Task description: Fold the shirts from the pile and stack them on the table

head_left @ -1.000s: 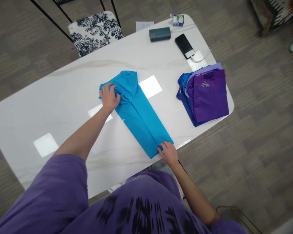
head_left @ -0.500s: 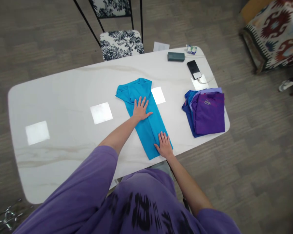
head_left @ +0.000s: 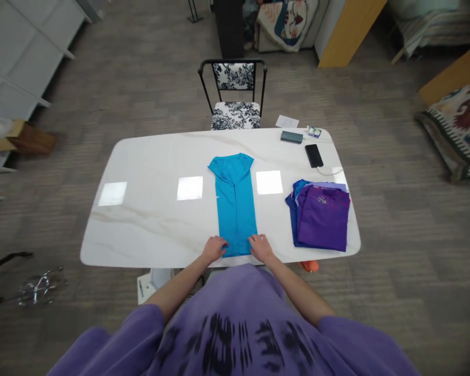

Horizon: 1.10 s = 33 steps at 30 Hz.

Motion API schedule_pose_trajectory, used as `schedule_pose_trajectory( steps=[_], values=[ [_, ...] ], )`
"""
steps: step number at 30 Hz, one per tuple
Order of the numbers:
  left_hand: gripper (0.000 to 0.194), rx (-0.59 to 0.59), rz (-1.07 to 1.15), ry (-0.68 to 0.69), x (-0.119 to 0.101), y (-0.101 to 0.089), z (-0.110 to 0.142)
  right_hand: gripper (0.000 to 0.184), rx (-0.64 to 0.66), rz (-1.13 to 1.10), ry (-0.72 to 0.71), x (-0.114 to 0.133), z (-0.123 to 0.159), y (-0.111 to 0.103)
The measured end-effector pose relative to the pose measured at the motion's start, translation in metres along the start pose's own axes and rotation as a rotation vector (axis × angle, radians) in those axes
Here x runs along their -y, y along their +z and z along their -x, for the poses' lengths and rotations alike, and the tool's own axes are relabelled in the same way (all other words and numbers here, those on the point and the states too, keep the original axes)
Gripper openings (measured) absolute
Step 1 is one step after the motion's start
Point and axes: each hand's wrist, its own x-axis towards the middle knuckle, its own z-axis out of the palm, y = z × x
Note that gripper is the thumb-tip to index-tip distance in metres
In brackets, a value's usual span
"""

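A bright blue T-shirt [head_left: 236, 201] lies on the white table, its sides turned in to make a long narrow strip. Its neck end points away from me and its lower edge is close to the table's front. My left hand [head_left: 215, 248] is at the lower left corner with its fingers curled closed on the cloth. At the lower right corner, my right hand [head_left: 261, 248] grips the fabric in the same way. The fingertips are partly hidden by the hands. To the right lies a stack of folded clothes with a purple shirt [head_left: 324, 219] on top.
The white marble-patterned table [head_left: 149, 230] has rounded corners. Toward its back right are a dark green case [head_left: 291, 137], a small packet [head_left: 314, 132] and a black phone [head_left: 314, 155] with a cable. A patterned chair [head_left: 235, 115] stands across the table.
My left hand has moved from the shirt's middle down to its lower left corner. Both hands went from flat to curled. The shirt now lies straighter, and my view has shifted.
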Motion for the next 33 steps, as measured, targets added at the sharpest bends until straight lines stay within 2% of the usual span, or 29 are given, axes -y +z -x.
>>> schedule_pose_trajectory(
  steps=[2,5,12,18,25,33],
  values=[
    [0.027,0.011,-0.014,-0.04,-0.013,0.008,0.016,0.035,0.026,0.005,-0.054,-0.009,0.009,-0.003],
    [0.03,0.008,-0.028,-0.075,-0.027,0.016,0.032,0.031,0.062,0.016,-0.119,-0.015,0.019,-0.003],
    [0.032,-0.024,-0.015,-0.078,-0.036,0.02,0.043,0.029,0.108,0.089,-0.166,-0.016,0.031,-0.002],
    [0.031,-0.038,0.003,-0.036,-0.024,0.024,0.042,0.029,0.129,0.126,-0.139,-0.005,0.027,-0.002],
    [0.036,-0.081,0.032,0.034,0.009,0.039,0.062,0.029,0.167,0.147,-0.103,0.013,0.023,-0.004],
    [0.021,-0.058,0.087,0.128,0.032,0.035,0.065,0.027,0.22,0.167,-0.019,0.055,0.02,-0.024]
  ],
)
